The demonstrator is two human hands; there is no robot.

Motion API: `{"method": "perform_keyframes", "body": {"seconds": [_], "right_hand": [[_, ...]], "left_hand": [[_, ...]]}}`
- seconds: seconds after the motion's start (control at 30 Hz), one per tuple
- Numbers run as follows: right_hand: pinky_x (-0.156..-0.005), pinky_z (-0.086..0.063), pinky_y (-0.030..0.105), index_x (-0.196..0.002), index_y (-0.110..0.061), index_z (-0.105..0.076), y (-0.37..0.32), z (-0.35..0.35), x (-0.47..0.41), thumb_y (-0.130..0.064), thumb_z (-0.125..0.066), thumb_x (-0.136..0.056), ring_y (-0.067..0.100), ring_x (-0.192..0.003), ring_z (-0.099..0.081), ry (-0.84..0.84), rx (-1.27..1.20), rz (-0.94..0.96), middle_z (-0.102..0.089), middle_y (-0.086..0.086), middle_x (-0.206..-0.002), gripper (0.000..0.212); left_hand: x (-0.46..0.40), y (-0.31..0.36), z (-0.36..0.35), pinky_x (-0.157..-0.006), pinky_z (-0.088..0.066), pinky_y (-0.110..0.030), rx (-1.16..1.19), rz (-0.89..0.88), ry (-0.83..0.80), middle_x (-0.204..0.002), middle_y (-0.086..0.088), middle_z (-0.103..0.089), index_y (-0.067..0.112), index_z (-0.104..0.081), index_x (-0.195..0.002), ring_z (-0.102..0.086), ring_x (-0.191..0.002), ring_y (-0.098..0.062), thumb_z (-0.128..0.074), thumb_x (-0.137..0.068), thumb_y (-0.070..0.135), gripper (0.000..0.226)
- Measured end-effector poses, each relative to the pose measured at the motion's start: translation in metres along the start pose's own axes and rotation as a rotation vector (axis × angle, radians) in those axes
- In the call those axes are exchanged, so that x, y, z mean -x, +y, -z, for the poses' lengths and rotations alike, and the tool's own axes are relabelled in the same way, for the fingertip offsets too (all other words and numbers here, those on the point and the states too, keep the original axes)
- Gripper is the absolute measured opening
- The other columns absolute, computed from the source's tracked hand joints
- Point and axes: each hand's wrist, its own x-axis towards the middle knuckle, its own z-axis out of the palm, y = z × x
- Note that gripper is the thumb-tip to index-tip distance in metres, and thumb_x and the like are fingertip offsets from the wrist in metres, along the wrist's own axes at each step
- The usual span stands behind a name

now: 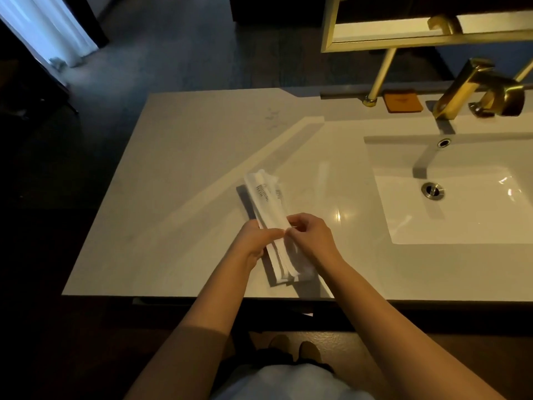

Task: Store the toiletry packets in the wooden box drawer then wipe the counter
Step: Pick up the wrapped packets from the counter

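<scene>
A stack of long white toiletry packets [266, 197] with dark print lies on the pale counter [173, 174], slanting from upper left to lower right. My left hand [253, 239] grips the stack's left side near its middle. My right hand [310, 236] pinches the same stack from the right, fingertips meeting the left thumb. The lower ends of the packets [288, 272] fan out beneath my hands. No wooden box or drawer is in view.
A white sink basin [450, 197] with a drain lies to the right. A gold faucet [473, 90] stands behind it, beside a small brown pad [402, 102]. A gold-framed mirror [403, 30] hangs above. The counter's front edge [202, 297] is near my body.
</scene>
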Motion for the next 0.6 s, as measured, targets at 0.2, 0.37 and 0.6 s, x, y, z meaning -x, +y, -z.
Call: {"method": "perform_keyframes", "body": {"seconds": [0.2,0.37,0.6], "right_hand": [[-0.086,-0.047,0.031,-0.115,-0.017,-0.060,0.007,0.009,0.003,-0.020,-0.069,-0.078,0.019,-0.104,-0.057,0.017,-0.128,-0.033,-0.061,0.006,-0.120,0.038],[-0.085,-0.047,0.035,-0.130,-0.013,-0.048,0.006,0.023,0.002,-0.024,-0.070,-0.079,0.025,-0.110,-0.055,-0.039,-0.120,-0.162,-0.054,0.009,-0.131,0.057],[-0.060,-0.042,0.016,-0.112,-0.014,-0.058,0.005,0.021,0.014,-0.024,-0.069,-0.077,0.014,-0.088,-0.057,-0.045,0.011,-0.010,-0.060,-0.002,-0.102,0.037]], "left_hand": [[0.003,-0.014,-0.001,-0.093,-0.051,-0.048,0.227,0.015,-0.072,-0.113,-0.020,-0.065,0.007,-0.058,-0.110,-0.062,-0.107,-0.034,-0.062,-0.082,-0.001,0.029],[0.007,-0.016,0.007,-0.097,-0.048,-0.046,0.314,0.043,-0.221,-0.108,-0.020,-0.066,0.003,-0.058,-0.106,-0.063,-0.105,-0.033,-0.049,-0.086,-0.006,0.024],[0.015,-0.024,0.001,-0.089,-0.053,-0.044,0.281,-0.042,-0.175,-0.100,-0.012,-0.069,0.011,-0.057,-0.104,-0.066,-0.098,-0.029,-0.062,-0.084,0.003,0.022]]}}
